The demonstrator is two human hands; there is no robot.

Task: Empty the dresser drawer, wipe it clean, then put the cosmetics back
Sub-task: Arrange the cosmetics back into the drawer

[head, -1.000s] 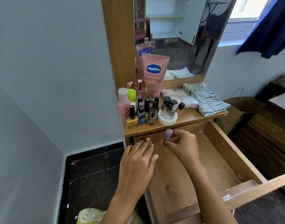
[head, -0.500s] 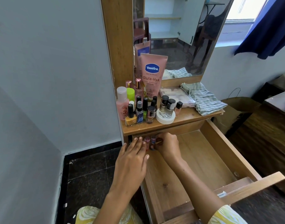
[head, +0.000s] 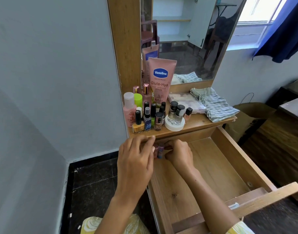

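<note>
Wood surface (head: pixel 204 123): bottles (head: pixel 145 115) clustered at left w/ pink tube (head: pixel 160 81) behind, white jar (head: pixel 174 126) mid, clear case (head: pixel 187 103), striped cloth (head: pixel 214 105) at right edge.

Drawer (head: pixel 229 166) pulled out below shelf (head: pixel 204 123). Two small bottles (head: pixel 158 150) upright in its back left corner, between both hands. On shelf: bottle cluster (head: pixel 145 114) left, tube (head: pixel 160 81) behind, cloth (head: pixel 214 103) right

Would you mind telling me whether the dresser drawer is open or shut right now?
Open. The drawer is pulled well out below the dresser top, its bare wooden floor showing, with both hands at its back left corner.
</note>
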